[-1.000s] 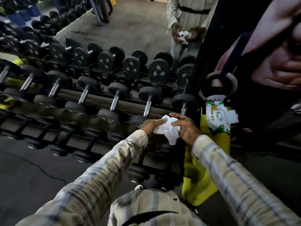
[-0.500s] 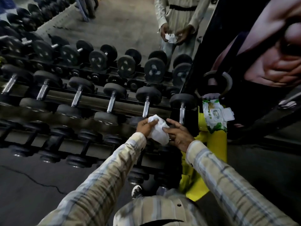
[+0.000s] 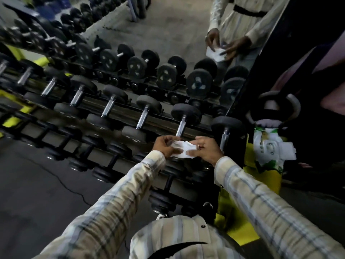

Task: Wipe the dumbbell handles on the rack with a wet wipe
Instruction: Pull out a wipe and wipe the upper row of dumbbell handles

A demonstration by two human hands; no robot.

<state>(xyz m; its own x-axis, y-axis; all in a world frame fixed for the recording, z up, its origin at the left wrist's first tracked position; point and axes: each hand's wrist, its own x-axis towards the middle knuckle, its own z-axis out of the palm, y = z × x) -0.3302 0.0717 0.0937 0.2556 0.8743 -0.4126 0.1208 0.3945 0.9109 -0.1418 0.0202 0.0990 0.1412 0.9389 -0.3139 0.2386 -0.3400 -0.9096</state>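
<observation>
- Both hands hold the wipe [image 3: 182,148] between them: left hand [image 3: 164,146] pinches its left edge with curled fingers, right hand [image 3: 206,148] pinches its right edge, thumb on top.
- Wipe is bunched and white, in front of the rack [image 3: 115,113], touching no handle.
- Just beyond the fingers: a chrome handle [image 3: 181,127], its near weight hidden behind the hands.
- Right of the right fingers: another dumbbell [image 3: 226,126], its handle [image 3: 224,142] close to the knuckles.
- Left of the left fingers: a row of dumbbells [image 3: 110,106] on the top tier; lower tiers run under the wrists.
- Far right of the fingers: a wipe pack [image 3: 268,146], green and white, on a yellow post [image 3: 261,176], below a kettlebell [image 3: 274,107].
- Beyond the rack: a mirror [image 3: 168,30] showing the dumbbells and a person holding a white wipe.
- Floor [image 3: 37,187] is dark, with a thin crack; the room is dim.
</observation>
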